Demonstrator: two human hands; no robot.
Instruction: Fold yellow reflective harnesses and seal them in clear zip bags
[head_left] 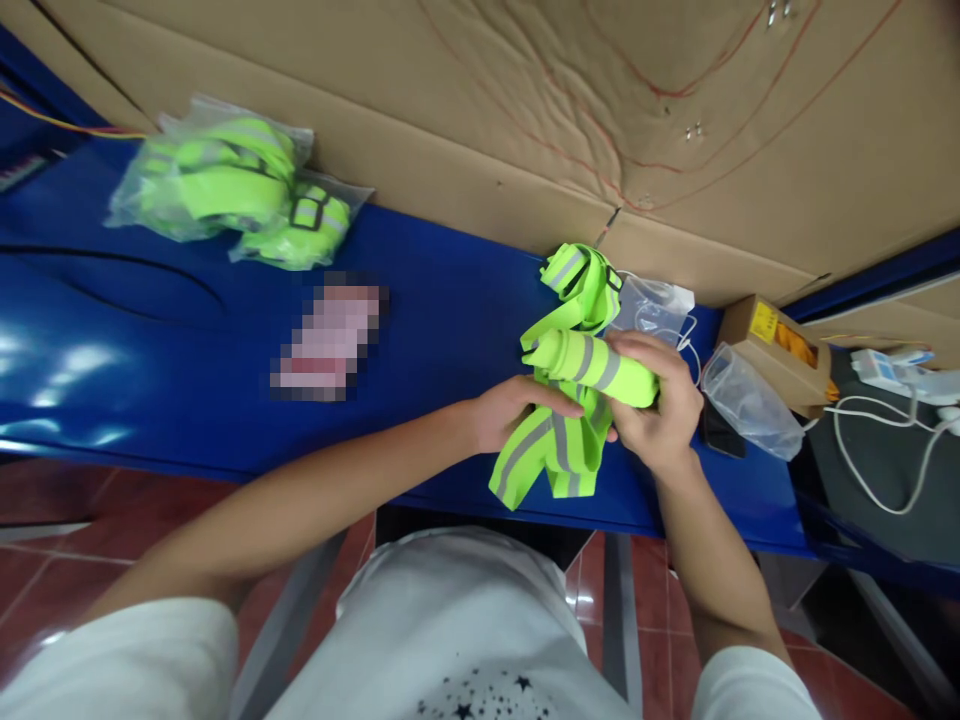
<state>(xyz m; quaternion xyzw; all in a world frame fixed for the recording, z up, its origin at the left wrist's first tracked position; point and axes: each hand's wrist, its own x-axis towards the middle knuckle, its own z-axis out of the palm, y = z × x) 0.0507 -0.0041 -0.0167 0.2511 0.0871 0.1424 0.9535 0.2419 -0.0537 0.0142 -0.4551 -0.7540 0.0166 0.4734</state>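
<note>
Neon-yellow reflective strap (596,366) with grey stripes is wound into a thick roll above the table. My right hand (664,400) grips the right end of this roll, fingers over the top. Just below and left of it, my left hand (517,408) is closed on the strap, its thumb lying across the webbing and its other fingers mostly hidden. Loose loops (551,455) of the same strap hang down toward the table's front edge. Behind the roll, a further bundle of strap (581,285) with a black buckle lies on the blue table (442,300).
Clear bags of neon straps (232,180) lie at the back left. A pixelated pink item (330,340) sits left of my hands. At right are a clear plastic bag (750,400), a cardboard box (776,350), a dark phone-like object (724,435) and white cables (862,470). A cardboard-covered panel (450,130) stands behind.
</note>
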